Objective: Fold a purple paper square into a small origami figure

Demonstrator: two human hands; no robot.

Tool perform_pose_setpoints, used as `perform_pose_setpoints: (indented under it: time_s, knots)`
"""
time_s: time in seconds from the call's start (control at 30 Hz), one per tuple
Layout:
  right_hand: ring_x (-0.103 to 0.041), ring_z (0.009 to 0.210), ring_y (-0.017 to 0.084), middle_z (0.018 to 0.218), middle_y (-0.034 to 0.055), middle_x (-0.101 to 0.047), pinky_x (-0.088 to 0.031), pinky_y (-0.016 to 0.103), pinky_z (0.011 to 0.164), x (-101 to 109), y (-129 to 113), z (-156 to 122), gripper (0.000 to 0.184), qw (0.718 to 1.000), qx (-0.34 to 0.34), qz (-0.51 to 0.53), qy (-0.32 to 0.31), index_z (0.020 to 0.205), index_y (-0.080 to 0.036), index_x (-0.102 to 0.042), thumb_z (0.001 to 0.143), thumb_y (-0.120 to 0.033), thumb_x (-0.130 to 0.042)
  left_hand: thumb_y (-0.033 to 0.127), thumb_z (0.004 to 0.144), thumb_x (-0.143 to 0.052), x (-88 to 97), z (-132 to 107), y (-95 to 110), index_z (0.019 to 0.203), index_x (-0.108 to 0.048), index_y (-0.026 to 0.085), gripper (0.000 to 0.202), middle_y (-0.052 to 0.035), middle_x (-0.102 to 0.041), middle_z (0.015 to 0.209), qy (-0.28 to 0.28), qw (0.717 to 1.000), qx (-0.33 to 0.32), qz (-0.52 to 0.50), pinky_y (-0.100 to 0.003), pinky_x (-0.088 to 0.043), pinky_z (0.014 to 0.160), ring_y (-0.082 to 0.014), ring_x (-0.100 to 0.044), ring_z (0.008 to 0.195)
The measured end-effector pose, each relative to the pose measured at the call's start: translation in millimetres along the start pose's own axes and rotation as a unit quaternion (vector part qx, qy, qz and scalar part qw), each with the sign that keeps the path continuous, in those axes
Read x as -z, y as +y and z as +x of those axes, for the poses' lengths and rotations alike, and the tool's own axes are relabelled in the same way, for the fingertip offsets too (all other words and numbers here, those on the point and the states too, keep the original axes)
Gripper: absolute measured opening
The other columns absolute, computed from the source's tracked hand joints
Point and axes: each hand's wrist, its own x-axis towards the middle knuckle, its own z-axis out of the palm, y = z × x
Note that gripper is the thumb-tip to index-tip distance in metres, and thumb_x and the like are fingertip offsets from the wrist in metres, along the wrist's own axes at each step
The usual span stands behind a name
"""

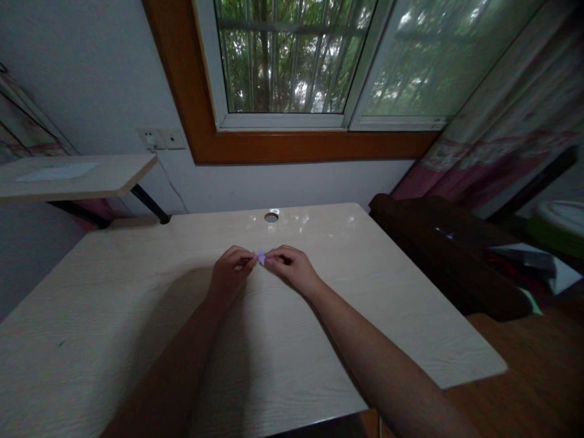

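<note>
A small light-purple piece, which looks like folded paper, is held between my two hands above the middle of the pale wooden desk. My left hand pinches its left side between thumb and forefinger. On the other side, my right hand has thumb and fingers closed on the right edge. The fingertips cover part of the piece, so its full shape cannot be made out.
A raised shelf on black legs stands at the desk's back left. Near the back edge is a round cable hole. A dark brown piece of furniture adjoins the right side. Behind are a window and wall sockets.
</note>
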Motion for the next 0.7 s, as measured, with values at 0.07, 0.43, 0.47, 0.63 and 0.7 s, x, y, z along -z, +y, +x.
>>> perform_pose_setpoints:
  time_s: [0.07,0.43,0.47,0.63,0.7]
  knots:
    - [-0.054,0.067,0.013,0.078,0.0031,-0.065,-0.041,0.025,0.063,-1,2,0,0.018,1.000,0.011,-0.015,0.004,0.090,-0.021,-0.077,0.084,-0.035,-0.069,0.028,0.086,-0.066,-1.1,0,-2,0.085,-0.071,0.021,0.009,-0.0033,-0.066,0.086,-0.007,1.000,-0.008,-0.009,-0.024,-0.051,0.068,-0.0139,-0.062,0.076]
    - [-0.056,0.065,0.014,0.075,0.0023,-0.066,-0.043,0.024,0.061,-2,8,-2,0.014,0.998,0.030,-0.057,0.014,0.089,-0.021,-0.076,0.085,-0.032,-0.068,0.033,0.085,-0.066,-3.1,1,-8,0.084,-0.070,0.020,0.014,-0.0031,-0.066,0.084,-0.029,0.997,0.043,-0.052,-0.024,-0.051,0.070,-0.0150,-0.064,0.078]
    - [-0.056,0.065,0.014,0.074,0.0022,-0.066,-0.043,0.024,0.060,-2,8,-2,0.013,0.997,0.040,-0.067,0.018,0.088,-0.021,-0.076,0.086,-0.031,-0.068,0.033,0.084,-0.066,-3.6,1,-8,0.084,-0.070,0.020,0.014,-0.0028,-0.066,0.084,-0.029,0.997,0.055,-0.055,-0.025,-0.052,0.070,-0.0149,-0.064,0.077]
    - [-0.057,0.065,0.013,0.076,0.0022,-0.065,-0.043,0.024,0.061,-4,7,-4,0.009,0.983,0.087,-0.151,0.058,0.090,-0.021,-0.073,0.086,-0.025,-0.067,0.036,0.083,-0.067,-6.7,1,-11,0.084,-0.069,0.019,0.017,-0.0029,-0.069,0.084,-0.022,0.993,0.101,-0.059,-0.026,-0.052,0.071,-0.0158,-0.066,0.076]
    - [-0.059,0.071,0.014,0.080,0.0031,-0.065,-0.045,0.025,0.065,-5,5,-6,0.009,0.973,0.105,-0.193,0.067,0.091,-0.020,-0.072,0.088,-0.024,-0.065,0.036,0.082,-0.066,-8.2,1,-13,0.085,-0.069,0.019,0.017,-0.0028,-0.069,0.083,-0.016,0.992,0.111,-0.049,-0.026,-0.052,0.070,-0.0159,-0.066,0.074]
